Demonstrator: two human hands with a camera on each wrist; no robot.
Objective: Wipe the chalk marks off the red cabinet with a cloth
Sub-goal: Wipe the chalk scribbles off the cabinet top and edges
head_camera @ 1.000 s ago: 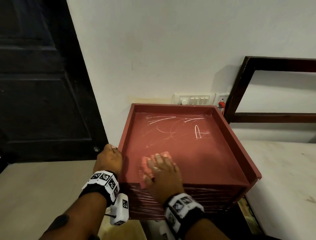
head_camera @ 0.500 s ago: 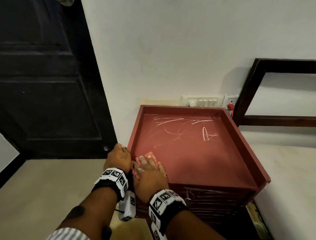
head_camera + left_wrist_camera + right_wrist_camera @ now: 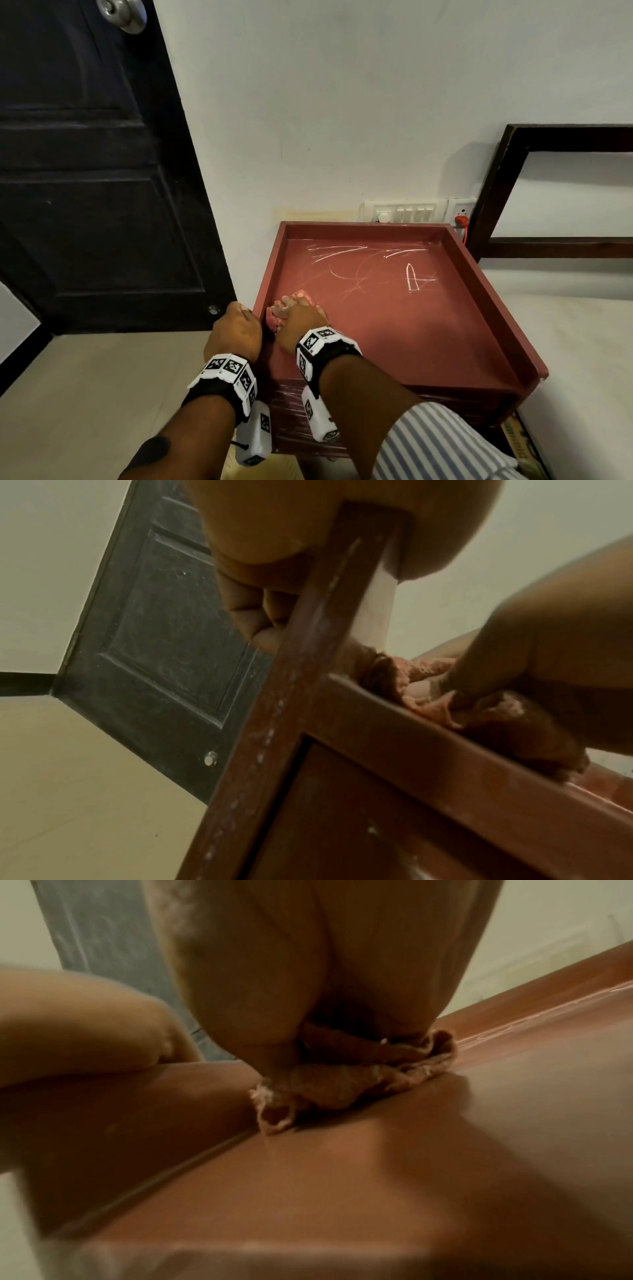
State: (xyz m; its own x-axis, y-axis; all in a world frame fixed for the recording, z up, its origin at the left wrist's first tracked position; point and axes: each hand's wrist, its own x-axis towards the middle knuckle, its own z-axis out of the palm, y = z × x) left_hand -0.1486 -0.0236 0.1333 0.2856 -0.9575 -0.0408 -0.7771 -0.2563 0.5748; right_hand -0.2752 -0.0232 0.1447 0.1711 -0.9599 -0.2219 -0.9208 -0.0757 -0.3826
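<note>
the red cabinet (image 3: 394, 329) fills the lower right of the head view, its top a shallow tray with a raised rim, pushed against the white wall (image 3: 342, 102) beside a dark door (image 3: 85, 171) on the left. the chalk marks (image 3: 373, 265) sit toward the back of the tray, in the upper middle of the red surface, well apart from the hands; the near half looks clean already.

the right hand (image 3: 299, 323) presses a bunched pink cloth (image 3: 277, 317) flat on the tray at its left edge, fingers (image 3: 286, 301) curled over the wad and holding it. in the right wrist view the cloth (image 3: 346, 1080) bulges out from under the palm, touching the red surface and tucked against the rim. the left hand (image 3: 236, 330) grips the cabinet's left rim, fingers (image 3: 253, 610) wrapped around the outside of it.

to wipe well from here, i'd say keep the left hand bracing the rim so the cabinet doesn't shift, keep the cloth flat with steady downward pressure, and sweep it up the frame in overlapping strokes into the scribbles, right into the back corners.
</note>
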